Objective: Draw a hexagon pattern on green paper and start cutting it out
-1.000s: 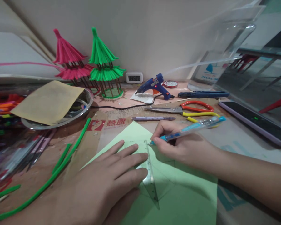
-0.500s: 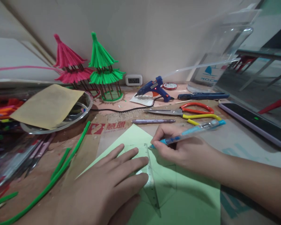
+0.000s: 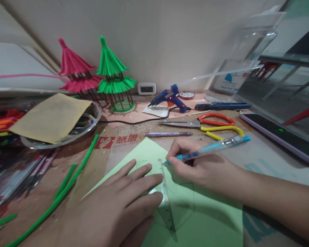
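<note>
My left hand [image 3: 126,202] lies flat with its fingers spread over a clear ruler [image 3: 167,202], pressing it to a sheet of light green paper [image 3: 208,219]. In my right hand [image 3: 195,163] is a blue mechanical pencil or pen [image 3: 208,149]; the kind is not certain. Its tip points down beside the ruler's upper right edge. Thin drawn lines run across the paper to the right of the ruler. Part of the ruler is hidden under my left fingers.
Beyond the paper lie a slim pen [image 3: 168,134], scissors [image 3: 203,124], a blue glue gun [image 3: 167,97], a utility knife [image 3: 222,106] and a phone [image 3: 280,137]. Green [image 3: 115,75] and pink [image 3: 76,68] pipe-cleaner towers stand behind. Green pipe cleaners [image 3: 64,192] and a metal dish [image 3: 92,127] are left.
The pencil's tip has moved slightly down along the ruler, and its rear end has tipped a little lower and right. My left hand stays on the ruler.
</note>
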Available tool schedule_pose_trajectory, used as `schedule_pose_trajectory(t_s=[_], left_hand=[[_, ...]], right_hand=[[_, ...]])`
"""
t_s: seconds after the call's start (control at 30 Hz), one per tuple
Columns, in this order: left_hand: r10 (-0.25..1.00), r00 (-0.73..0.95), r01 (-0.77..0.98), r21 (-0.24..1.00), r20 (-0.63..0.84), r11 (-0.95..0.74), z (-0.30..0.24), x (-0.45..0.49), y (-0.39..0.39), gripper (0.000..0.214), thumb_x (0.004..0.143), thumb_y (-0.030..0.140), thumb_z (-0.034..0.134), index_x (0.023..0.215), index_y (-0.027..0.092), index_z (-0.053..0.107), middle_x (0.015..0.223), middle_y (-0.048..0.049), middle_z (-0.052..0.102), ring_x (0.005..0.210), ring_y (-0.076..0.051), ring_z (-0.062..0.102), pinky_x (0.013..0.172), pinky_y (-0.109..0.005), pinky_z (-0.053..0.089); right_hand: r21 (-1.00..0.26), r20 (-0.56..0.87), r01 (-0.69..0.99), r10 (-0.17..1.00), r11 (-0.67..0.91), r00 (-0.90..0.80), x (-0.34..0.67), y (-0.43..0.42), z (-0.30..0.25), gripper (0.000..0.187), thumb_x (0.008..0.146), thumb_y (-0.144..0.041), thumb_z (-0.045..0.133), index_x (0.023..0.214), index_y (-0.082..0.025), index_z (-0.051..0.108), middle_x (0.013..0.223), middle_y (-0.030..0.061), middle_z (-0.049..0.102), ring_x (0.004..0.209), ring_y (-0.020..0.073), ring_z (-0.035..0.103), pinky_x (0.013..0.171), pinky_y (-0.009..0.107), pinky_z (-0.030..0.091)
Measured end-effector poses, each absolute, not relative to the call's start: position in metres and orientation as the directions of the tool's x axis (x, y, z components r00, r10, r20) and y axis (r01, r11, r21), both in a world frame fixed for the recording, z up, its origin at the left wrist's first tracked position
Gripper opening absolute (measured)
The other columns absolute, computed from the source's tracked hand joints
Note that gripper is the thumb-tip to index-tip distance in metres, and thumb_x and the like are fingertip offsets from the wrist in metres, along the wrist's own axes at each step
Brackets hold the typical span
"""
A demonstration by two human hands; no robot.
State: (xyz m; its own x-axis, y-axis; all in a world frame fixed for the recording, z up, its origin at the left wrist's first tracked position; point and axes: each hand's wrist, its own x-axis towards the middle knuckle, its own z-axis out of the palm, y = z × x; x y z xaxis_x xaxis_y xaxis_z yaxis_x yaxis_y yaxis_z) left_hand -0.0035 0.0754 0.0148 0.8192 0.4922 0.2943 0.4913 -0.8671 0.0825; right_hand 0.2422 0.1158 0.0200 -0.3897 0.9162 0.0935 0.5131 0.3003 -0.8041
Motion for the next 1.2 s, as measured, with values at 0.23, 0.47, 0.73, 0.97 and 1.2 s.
schedule_pose_trajectory(t_s=[0.23,0.47,0.73,0.97,1.2], left_hand=[[0.505,0.814,0.502,0.091,0.285,-0.86,0.013,-0.003,0.073,0.042,0.093,0.011,0.049,0.13,0.029,0.056,0.145,0.0034,0.064,0.14,-0.015,0.053,0.123,-0.033,0.036],[0.504,0.791,0.509,0.083,0.348,-0.857,0.011,0.0,0.074,0.03,0.094,0.012,0.049,0.118,0.027,0.06,0.133,0.0017,0.071,0.128,-0.016,0.063,0.126,-0.034,0.031],[0.51,0.776,0.53,0.056,0.37,-0.846,0.012,-0.001,0.072,0.027,0.094,0.015,0.05,0.115,0.028,0.062,0.131,0.0012,0.072,0.123,-0.015,0.064,0.126,-0.032,0.029],[0.529,0.81,0.527,0.083,0.252,-0.846,0.016,-0.007,0.071,0.025,0.099,0.021,0.052,0.12,0.03,0.061,0.137,0.0022,0.068,0.13,-0.016,0.061,0.127,-0.038,0.032],[0.502,0.829,0.506,0.054,0.246,-0.861,0.023,-0.005,0.075,0.026,0.1,0.024,0.053,0.124,0.028,0.061,0.135,-0.0001,0.069,0.129,-0.017,0.061,0.126,-0.039,0.033]], right_hand=[[-0.813,0.076,0.512,0.922,0.278,-0.38,0.242,0.116,0.018,0.009,0.086,-0.024,0.055,0.078,-0.022,0.059,0.068,-0.0013,0.063,0.061,0.014,0.055,0.057,0.026,0.04],[-0.804,0.069,0.526,0.921,0.278,-0.383,0.241,0.117,0.019,0.008,0.084,-0.026,0.053,0.077,-0.023,0.057,0.067,-0.0002,0.061,0.06,0.0155,0.054,0.055,0.027,0.039],[-0.814,0.059,0.515,0.92,0.269,-0.387,0.242,0.118,0.017,0.008,0.083,-0.028,0.054,0.077,-0.023,0.057,0.068,0.0015,0.061,0.062,0.0171,0.054,0.053,0.027,0.038],[-0.801,0.098,0.514,0.915,0.306,-0.392,0.242,0.118,0.015,0.009,0.085,-0.025,0.054,0.077,-0.022,0.058,0.068,0.0006,0.061,0.063,0.0155,0.054,0.058,0.027,0.038],[-0.842,0.1,0.448,0.904,0.3,-0.416,0.24,0.121,0.012,0.007,0.084,-0.02,0.054,0.078,-0.021,0.056,0.065,-0.0037,0.057,0.058,0.0121,0.05,0.055,0.025,0.035]])
